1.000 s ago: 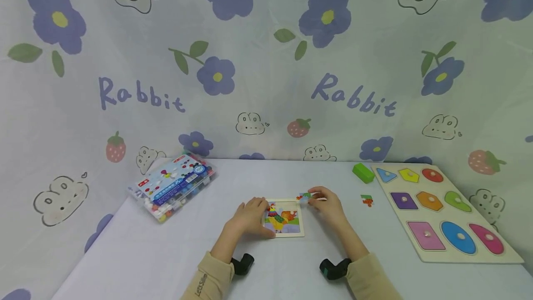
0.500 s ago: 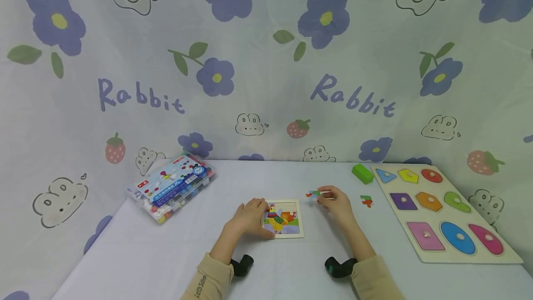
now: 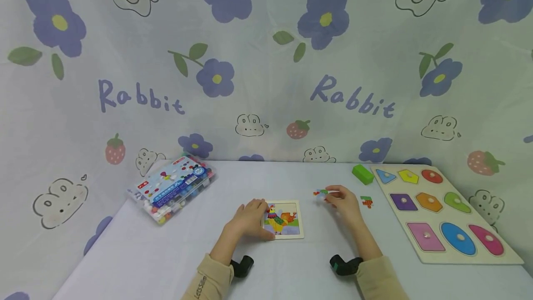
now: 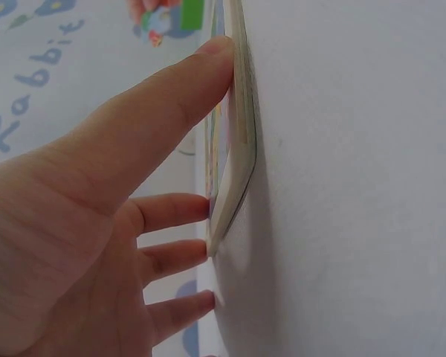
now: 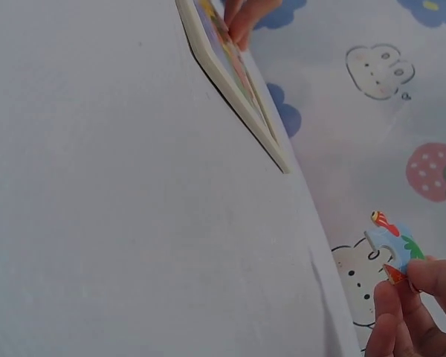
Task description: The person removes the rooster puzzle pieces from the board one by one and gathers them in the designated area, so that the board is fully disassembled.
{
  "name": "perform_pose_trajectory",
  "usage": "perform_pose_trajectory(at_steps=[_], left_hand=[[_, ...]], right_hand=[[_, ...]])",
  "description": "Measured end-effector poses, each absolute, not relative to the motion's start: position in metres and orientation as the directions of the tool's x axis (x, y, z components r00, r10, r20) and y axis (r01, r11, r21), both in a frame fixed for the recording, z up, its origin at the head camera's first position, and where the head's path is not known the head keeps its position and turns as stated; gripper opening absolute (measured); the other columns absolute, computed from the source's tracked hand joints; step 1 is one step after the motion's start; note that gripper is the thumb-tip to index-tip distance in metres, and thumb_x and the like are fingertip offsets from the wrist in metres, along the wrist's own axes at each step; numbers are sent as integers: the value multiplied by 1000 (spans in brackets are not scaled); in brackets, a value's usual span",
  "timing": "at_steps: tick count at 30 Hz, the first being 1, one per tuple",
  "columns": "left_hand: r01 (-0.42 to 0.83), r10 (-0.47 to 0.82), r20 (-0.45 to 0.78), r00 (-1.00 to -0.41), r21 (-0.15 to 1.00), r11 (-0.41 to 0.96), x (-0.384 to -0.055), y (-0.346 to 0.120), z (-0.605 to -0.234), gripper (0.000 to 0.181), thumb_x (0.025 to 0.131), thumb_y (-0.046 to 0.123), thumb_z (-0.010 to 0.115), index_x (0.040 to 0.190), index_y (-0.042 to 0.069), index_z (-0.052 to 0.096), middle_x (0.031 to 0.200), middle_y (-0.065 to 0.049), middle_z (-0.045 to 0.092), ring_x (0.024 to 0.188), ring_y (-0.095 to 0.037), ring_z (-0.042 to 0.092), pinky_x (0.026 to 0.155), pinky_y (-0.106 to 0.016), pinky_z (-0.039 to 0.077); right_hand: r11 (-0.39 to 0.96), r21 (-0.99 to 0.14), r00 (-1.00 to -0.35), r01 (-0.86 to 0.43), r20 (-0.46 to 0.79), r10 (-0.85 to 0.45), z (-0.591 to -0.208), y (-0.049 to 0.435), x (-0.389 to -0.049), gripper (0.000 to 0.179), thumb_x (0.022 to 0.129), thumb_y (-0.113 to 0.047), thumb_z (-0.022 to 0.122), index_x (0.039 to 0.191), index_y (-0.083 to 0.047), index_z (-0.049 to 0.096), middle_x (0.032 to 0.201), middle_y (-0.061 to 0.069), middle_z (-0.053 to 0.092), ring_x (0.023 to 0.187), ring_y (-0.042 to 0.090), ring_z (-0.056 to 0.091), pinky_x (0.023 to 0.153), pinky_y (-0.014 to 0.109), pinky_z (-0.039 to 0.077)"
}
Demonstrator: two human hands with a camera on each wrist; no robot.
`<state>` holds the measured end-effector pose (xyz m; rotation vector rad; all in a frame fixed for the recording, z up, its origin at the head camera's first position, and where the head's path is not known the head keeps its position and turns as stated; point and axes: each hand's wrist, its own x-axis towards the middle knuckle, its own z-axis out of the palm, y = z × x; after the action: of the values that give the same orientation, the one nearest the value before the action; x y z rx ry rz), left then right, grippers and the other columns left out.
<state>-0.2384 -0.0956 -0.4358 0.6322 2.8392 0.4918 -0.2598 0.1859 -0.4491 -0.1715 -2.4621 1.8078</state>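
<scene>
My left hand (image 3: 250,219) rests at the left side of a small framed rooster puzzle (image 3: 283,234) lying on the white table. In the left wrist view, the thumb (image 4: 163,97) lies along the puzzle's near edge, and spread, fairly straight fingers touch its rim. My right hand (image 3: 343,203) pinches a jigsaw piece (image 5: 401,245) between thumb and fingertips, raised right of the puzzle. The piece is light blue with green, red and orange printing and a rounded notch. Another jigsaw piece (image 3: 366,202), green and orange, lies just right of that hand.
A shape board (image 3: 399,216) with knobbed coloured pieces lies at the right. Near its far left corner sits a green block (image 3: 363,174). At the back left stands a clear plastic case (image 3: 172,186) of colourful small parts. A printed cloth (image 3: 266,59) hangs behind the table.
My right hand has moved right with its jigsaw piece, from the puzzle's far right corner toward the loose piece. The left hand keeps its place on the puzzle.
</scene>
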Motion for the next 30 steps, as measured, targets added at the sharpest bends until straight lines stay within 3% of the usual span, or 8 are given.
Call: perform_pose_trajectory(at_steps=[17, 24, 30], left_hand=[[372, 439, -113, -892, 368, 852, -236, -95, -435, 72, 67, 44, 78, 121, 5, 50, 139, -18, 40, 131, -36, 32, 102, -62, 22], [370, 433, -118, -894, 353, 860, -236, -95, -436, 73, 67, 45, 78, 121, 5, 50, 139, -17, 40, 131, -35, 33, 103, -61, 23], [366, 431, -117, -895, 358, 859, -236, -95, -436, 74, 67, 45, 79, 122, 5, 50, 139, -17, 40, 131, -34, 33, 103, -61, 23]], right_hand=[[279, -959, -986, 44, 4, 169, -444, 199, -259, 29, 89, -6, 58, 115, 4, 57, 96, 16, 64, 83, 16, 65, 69, 25, 48], [355, -933, -979, 60, 14, 203, -447, 208, -259, 29, 88, -7, 58, 116, 3, 59, 95, 14, 63, 83, 19, 64, 68, 23, 48], [397, -915, -963, 73, 38, 265, -447, 222, -259, 29, 87, -7, 60, 115, 2, 61, 91, 11, 67, 76, 12, 64, 63, 19, 48]])
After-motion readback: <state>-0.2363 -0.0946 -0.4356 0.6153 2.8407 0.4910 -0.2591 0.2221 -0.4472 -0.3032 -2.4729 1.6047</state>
